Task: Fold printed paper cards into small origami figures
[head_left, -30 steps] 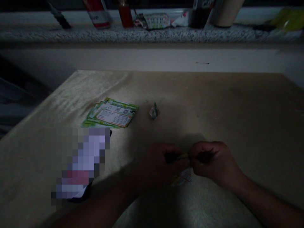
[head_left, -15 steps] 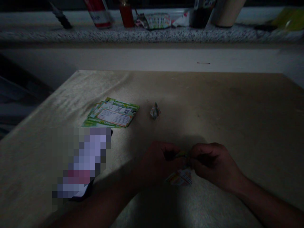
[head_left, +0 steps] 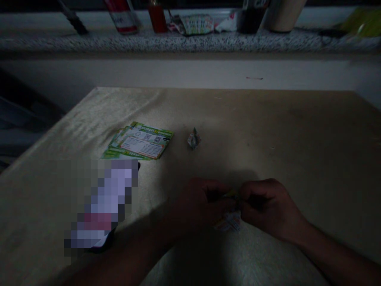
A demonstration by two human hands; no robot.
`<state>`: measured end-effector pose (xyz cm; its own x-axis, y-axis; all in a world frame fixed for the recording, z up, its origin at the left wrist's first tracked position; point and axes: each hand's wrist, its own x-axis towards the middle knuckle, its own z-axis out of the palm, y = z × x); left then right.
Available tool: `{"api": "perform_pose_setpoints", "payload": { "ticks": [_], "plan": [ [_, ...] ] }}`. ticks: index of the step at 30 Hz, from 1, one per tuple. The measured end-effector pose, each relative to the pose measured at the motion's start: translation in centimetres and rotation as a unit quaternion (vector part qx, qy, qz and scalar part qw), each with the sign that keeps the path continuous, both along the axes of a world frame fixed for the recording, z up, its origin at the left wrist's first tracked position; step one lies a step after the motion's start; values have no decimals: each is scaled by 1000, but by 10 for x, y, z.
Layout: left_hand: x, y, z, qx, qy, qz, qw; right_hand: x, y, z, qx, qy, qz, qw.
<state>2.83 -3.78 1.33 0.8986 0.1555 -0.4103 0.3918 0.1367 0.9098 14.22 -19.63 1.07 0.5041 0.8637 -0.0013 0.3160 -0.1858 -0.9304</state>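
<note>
Both my hands meet over the near part of the table, pinching a small folded piece of printed paper (head_left: pixel 232 221) between them. My left hand (head_left: pixel 202 202) grips it from the left with thumb and forefinger. From the right, my right hand (head_left: pixel 268 202) pinches its upper edge. A printed triangular part hangs below the fingertips, and a yellow-green edge shows above my left thumb. My fingers hide the middle of the paper. Farther off on the table stands a small folded paper shape (head_left: pixel 194 140) with a pointed top.
A fanned stack of green-and-white leaflets (head_left: pixel 145 141) lies left of the folded shape. Nearer me is a phone (head_left: pixel 108 202) with its lit screen blurred out. Behind the table (head_left: pixel 282 131), a speckled sill (head_left: pixel 178 43) carries bottles, a red can (head_left: pixel 122 18) and crumpled wrappers.
My fingers have shifted slightly on the folded paper, and its hanging part has turned a little to the right. Both hands still grip it; the other things stay put.
</note>
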Motion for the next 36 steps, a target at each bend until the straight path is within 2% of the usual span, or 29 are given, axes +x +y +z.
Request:
{"api": "perform_pose_setpoints", "payload": {
  "ticks": [7, 12, 18, 26, 31, 36],
  "plan": [
    [2, -3, 5, 15, 4, -18, 1000, 0, -1, 1, 44, -102, 6, 994],
    [2, -5, 2, 18, -8, -9, 1000, -1, 2, 3, 66, -140, -20, 988],
    [4, -8, 2, -40, -13, 68, 997, -4, 7, 5, 40, -23, -57, 997],
    [2, -7, -1, 2, -63, 86, 994, -4, 7, 2, 14, 104, -69, 992],
    [0, -5, -4, -7, -75, 137, 988, -3, 5, 2, 54, 142, -54, 987],
    [4, -2, -3, -34, -84, 221, 971, -2, 2, -2, 79, 118, -42, 989]
  ]
}}
